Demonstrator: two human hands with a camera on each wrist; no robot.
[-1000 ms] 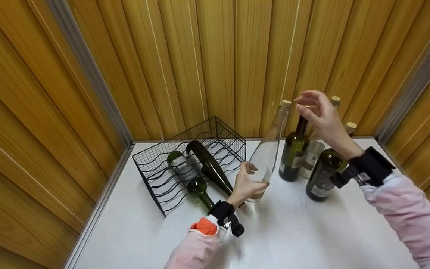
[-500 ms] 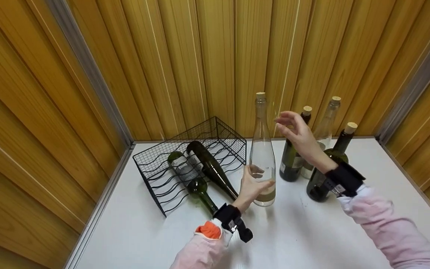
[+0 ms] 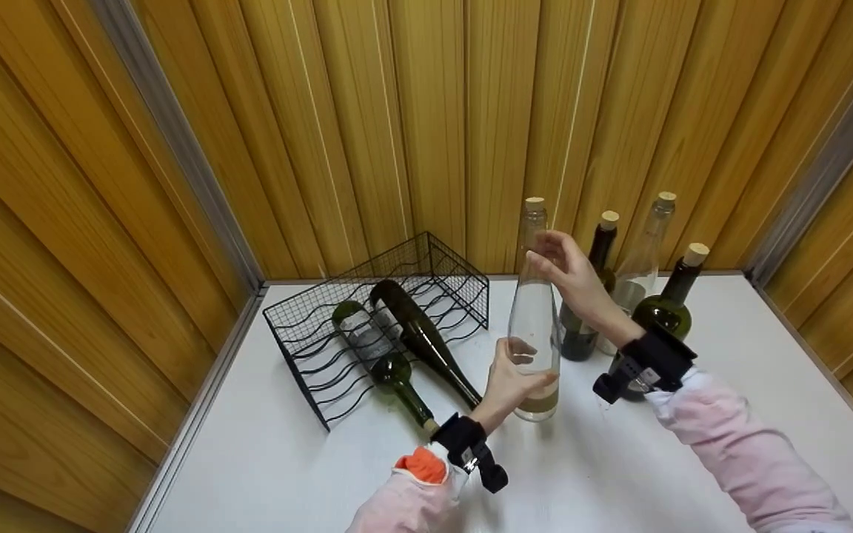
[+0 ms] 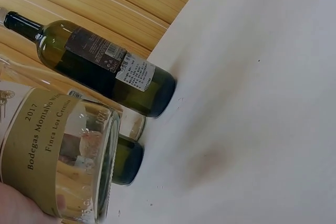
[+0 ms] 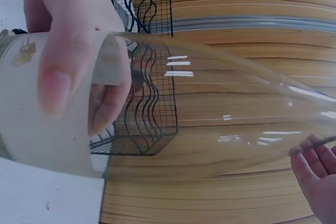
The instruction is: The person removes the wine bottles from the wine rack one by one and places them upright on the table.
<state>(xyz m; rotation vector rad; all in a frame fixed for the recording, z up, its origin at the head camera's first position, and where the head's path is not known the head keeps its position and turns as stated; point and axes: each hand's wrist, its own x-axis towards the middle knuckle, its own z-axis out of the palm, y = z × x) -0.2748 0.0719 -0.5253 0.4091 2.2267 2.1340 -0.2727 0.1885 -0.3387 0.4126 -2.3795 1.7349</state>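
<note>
My left hand (image 3: 509,383) grips the lower body of a clear glass wine bottle (image 3: 534,314), corked and roughly upright. Its tan label (image 4: 39,140) shows in the left wrist view. Whether the bottle's base touches the table cannot be told. My right hand (image 3: 578,285) is at the bottle's neck, thumb and fingers loosely bent and apart; in the right wrist view its fingertips (image 5: 299,156) meet the edge of the glass. Left of the hands, a black wire wine rack (image 3: 300,363) holds a green bottle (image 3: 363,333) and a dark bottle (image 3: 426,340), both lying down.
On the right of the white table (image 3: 249,474) stand a corked dark green bottle (image 3: 578,344), a clear bottle (image 3: 641,252) and another dark green bottle (image 3: 663,314). Wood-panelled walls (image 3: 382,133) rise behind and at both sides.
The left hand has brought the clear bottle from a tilt to upright, then a little right and nearer. My right hand has moved left and down to the bottle's neck.
</note>
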